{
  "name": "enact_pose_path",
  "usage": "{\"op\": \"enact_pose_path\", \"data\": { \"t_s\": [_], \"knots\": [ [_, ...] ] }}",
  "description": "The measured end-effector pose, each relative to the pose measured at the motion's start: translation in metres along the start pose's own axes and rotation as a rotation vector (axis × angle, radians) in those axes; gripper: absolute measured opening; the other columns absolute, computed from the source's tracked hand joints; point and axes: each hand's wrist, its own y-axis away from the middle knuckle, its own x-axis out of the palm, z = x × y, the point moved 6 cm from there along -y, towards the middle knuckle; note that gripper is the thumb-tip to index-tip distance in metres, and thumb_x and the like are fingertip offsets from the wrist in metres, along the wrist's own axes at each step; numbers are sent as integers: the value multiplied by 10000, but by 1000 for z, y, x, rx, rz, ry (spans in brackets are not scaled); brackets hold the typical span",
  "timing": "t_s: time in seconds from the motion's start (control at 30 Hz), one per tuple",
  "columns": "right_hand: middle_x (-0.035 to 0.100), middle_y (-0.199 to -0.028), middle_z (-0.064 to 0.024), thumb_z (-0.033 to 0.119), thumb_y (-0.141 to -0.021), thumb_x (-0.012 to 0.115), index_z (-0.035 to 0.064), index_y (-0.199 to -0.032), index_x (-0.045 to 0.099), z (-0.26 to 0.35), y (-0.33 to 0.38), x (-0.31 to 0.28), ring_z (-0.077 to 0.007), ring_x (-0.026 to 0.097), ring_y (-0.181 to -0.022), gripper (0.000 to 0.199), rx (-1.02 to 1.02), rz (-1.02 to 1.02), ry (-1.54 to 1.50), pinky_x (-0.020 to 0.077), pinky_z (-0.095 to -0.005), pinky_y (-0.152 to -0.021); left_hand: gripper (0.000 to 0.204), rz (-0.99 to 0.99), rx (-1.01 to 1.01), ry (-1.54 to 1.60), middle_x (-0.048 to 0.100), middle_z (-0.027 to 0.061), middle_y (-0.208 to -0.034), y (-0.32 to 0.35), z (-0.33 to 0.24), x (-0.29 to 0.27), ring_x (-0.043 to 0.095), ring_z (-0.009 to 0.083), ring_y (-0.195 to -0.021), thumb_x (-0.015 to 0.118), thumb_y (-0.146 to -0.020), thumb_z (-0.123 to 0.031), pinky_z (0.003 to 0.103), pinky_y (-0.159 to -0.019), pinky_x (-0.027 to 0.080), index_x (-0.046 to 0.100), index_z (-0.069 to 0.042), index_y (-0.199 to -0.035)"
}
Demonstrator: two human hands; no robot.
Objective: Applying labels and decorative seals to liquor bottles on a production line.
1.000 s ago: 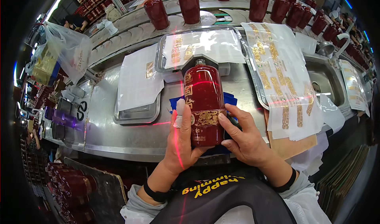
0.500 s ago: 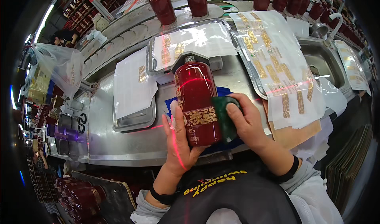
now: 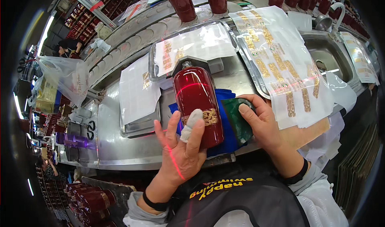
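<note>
A glossy dark red bottle (image 3: 196, 94) lies tilted, its neck in a dark angular holder (image 3: 188, 59) and its base toward me. A gold ornamental band (image 3: 210, 117) runs across its lower part. My left hand (image 3: 182, 152) is at the bottle's lower left with fingers spread. One fingertip, in a white cover, lies on the gold band, and the thumb is mostly hidden. My right hand (image 3: 262, 124) pinches a flat dark green scraper (image 3: 237, 118) just right of the bottle, apart from it. A blue cloth (image 3: 226, 142) lies beneath the bottle.
White sheets with gold decals (image 3: 280, 66) cover a tray on the right, beside a sink (image 3: 329, 60). Another decal sheet (image 3: 200, 42) lies on a tray behind the bottle. More red bottles (image 3: 182, 5) stand on the conveyor (image 3: 136, 34); several stand low at left.
My left fingers have moved from the bottle's left side onto its gold band. The green scraper has shifted right, away from the bottle, and the band appears turned.
</note>
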Motion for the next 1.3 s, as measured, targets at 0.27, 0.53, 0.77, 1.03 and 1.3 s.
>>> {"op": "enact_pose_path", "data": {
  "t_s": [0.27,0.53,0.77,1.03,1.3],
  "knots": [
    [646,-970,-77,141,-892,661,9,-1119,581,6,-6,3,-143,609,-854,274,-33,19,235,500,-274,-774,863,93,181,-265,577,68,-1309,-29,-19,6,361,315,-1346,801,-606,-246,625,-1139,12,454,-130,-1388],
    [606,-846,-104,96,-800,705,50,-996,641,65,8,43,-284,591,-835,211,-823,450,876,478,-357,-730,1199,-130,-173,200,382,241,-1453,2,19,13,399,399,-1327,875,-596,-294,635,-1112,52,142,31,-1488],
    [581,-900,-73,79,-740,743,99,-931,658,86,-5,58,-261,576,-866,210,-960,340,890,440,-377,-753,1104,-167,-187,245,375,273,-1452,19,24,18,398,421,-1335,818,-688,-280,648,-1109,63,132,55,-1485],
    [583,-852,-86,104,-729,764,60,-924,652,80,-15,56,-273,580,-803,229,-817,351,759,452,-368,-704,1014,-166,-171,234,416,295,-1402,25,29,22,416,447,-1301,771,-760,-344,633,-1112,127,184,95,-1461],
    [546,-798,-72,96,-743,729,66,-914,643,91,-16,61,-255,548,-733,194,-982,204,909,414,-375,-657,959,-220,-154,228,457,322,-1338,22,28,13,442,447,-1270,773,-761,-345,618,-1113,159,265,139,-1415]
  ]
}}
